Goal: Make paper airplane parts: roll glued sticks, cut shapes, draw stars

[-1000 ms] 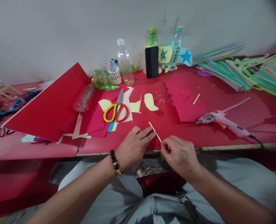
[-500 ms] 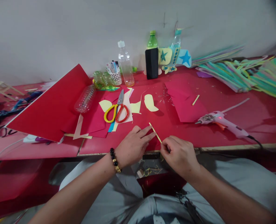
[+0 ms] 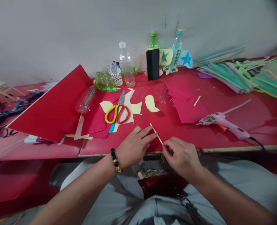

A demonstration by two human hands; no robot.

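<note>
A large red sheet (image 3: pixel 51 104) is seen lying toward the counter's (image 3: pixel 246 131) left end, with yellow-and-red scissors (image 3: pixel 117 111) just beside it. At the front edge, the left hand (image 3: pixel 133 147) is laid with fingers extended against a thin yellow strip (image 3: pixel 155 132). The strip's lower end is pinched by the right hand (image 3: pixel 182 156), clenched around it. A pink glue gun (image 3: pixel 223 122) is found toward the right.

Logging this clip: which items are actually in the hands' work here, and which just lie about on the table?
In hand:
thin pale yellow stick, pinched by right hand, touched by left hand fingertips.

Lying about:
yellow-and-red-handled scissors
pink glue gun
large red card sheet
pale yellow paper cut-outs
clear plastic bottle
black box
</note>
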